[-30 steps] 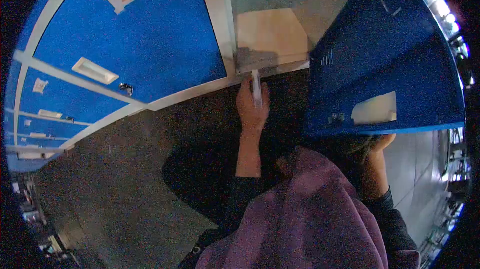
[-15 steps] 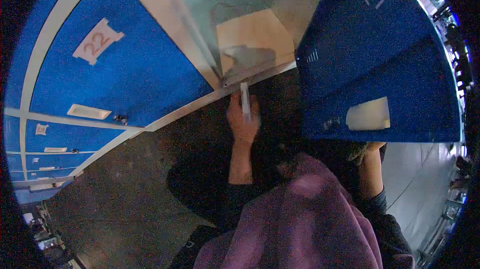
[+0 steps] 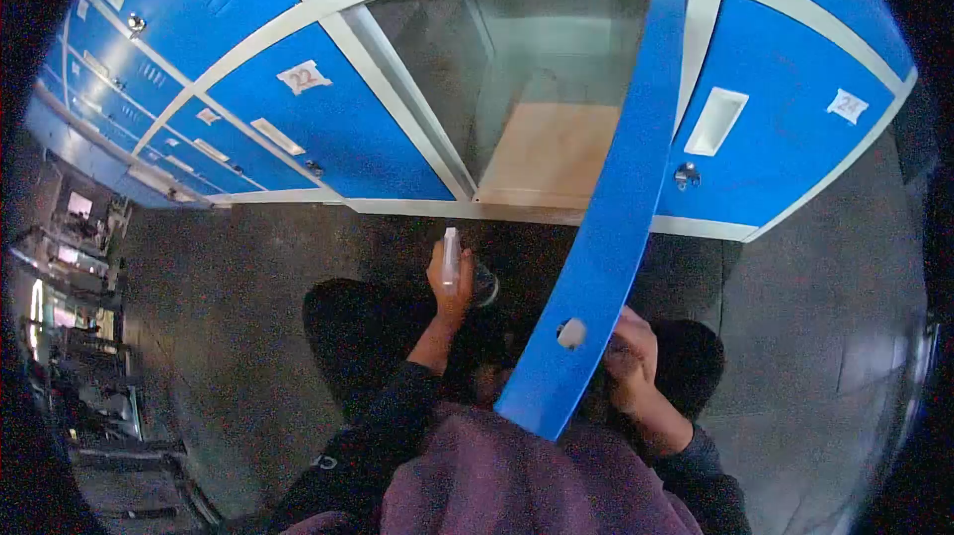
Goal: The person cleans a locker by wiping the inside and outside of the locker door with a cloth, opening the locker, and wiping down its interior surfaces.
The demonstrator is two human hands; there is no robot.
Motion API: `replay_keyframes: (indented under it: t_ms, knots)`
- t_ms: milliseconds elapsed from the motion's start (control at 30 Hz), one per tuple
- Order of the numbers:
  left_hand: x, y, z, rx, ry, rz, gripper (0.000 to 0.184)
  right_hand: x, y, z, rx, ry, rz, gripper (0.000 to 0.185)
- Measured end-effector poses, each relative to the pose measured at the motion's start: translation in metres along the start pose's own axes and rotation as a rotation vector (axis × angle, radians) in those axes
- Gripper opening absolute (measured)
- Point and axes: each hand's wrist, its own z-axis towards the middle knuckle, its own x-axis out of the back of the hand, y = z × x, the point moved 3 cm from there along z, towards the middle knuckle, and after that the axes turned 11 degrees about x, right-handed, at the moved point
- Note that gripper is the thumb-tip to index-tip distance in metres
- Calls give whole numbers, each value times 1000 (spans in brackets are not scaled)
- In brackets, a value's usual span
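My left hand (image 3: pixel 434 289) is closed around a narrow, whitish, see-through object (image 3: pixel 451 259), held upright just in front of the lockers; its exact kind is unclear. A blue locker door (image 3: pixel 621 172) stands out toward me, seen nearly edge-on, with a round hole (image 3: pixel 570 333) near its free end. On the door's right side, close to that end, my right hand (image 3: pixel 637 351) has its fingers curled. What they hold is partly hidden and dark. Behind the door is the open locker compartment (image 3: pixel 556 152), with a tan panel on its floor.
Shut blue locker doors flank the compartment, labelled 22 (image 3: pixel 302 78) on the left and 24 (image 3: pixel 847 106) on the right. Each has a recessed handle and a small lock (image 3: pixel 687 175). My knees are bent close to the lockers above the dark floor (image 3: pixel 229 336).
The door has swung from showing its broad face to nearly edge-on. My left hand has drawn back from the compartment's lower edge with the whitish object. The head view has turned and shows more lockers.
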Motion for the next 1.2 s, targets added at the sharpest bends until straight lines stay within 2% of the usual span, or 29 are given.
replay_keyframes:
  t_ms: [67, 133, 167, 233, 333, 433, 467, 567, 600, 667, 700, 733, 800, 867, 967, 1033, 1100, 1133, 1200]
  knots:
    - [-2, 19, -2, 41, 29, -51, 17, 13, 8, -15, -147, 23, 117, 37]
    - [-1, 18, -1, 63, 57, -34, 16, 23, 27, -37, -119, -22, 95, 36]
    - [-5, 5, -1, 138, 75, -52, 16, 29, 36, -48, -104, -43, 84, 36]
    - [-13, -26, -5, 289, 99, -89, 16, 22, 10, -23, 20, 8, 5, 36]
    - [-7, -5, -8, 174, 128, 83, 16, 8, 17, -24, 104, 77, -14, 35]
    - [0, 11, -7, 135, 84, 80, 18, -3, 36, -41, -69, 309, -172, 36]
    - [-1, 3, -7, 244, 13, 16, 18, -4, 41, -45, -80, 429, -152, 32]
    - [2, 2, -3, 156, -49, -118, 18, 2, 55, -66, -106, 806, -58, 25]
    - [5, 5, 0, 70, -13, -131, 20, 6, 57, -73, -121, 923, 0, 24]
    - [8, 1, 4, -32, -57, -79, 22, -8, 51, -63, -131, 1037, 71, 27]
    - [11, 0, 0, -72, -66, -50, 23, -24, 37, -48, -115, 1058, 37, 31]
    - [14, -3, -2, 31, -106, -211, 27, -36, 28, -38, -96, 1074, 8, 35]
    - [16, -9, -1, 17, -113, -197, 31, -42, 24, -33, -85, 888, 69, 35]
    - [14, -10, 1, -5, -108, -195, 34, -33, 28, -32, -77, 988, -63, 31]
    - [17, -4, -3, -43, -119, -196, 37, -38, 14, -29, -76, 904, 75, 28]
    - [17, -1, 0, -78, -145, -184, 37, -36, 7, -31, -48, 984, 23, 29]
    - [11, -10, -3, -19, -173, -236, 35, -26, 3, -33, -25, 1058, -21, 30]
    - [9, -13, -4, 12, -179, -259, 34, -6, 9, -41, -3, 1116, -40, 39]
    - [6, -22, -5, 169, -287, -344, 34, 20, 6, -50, -28, 1121, -80, 41]
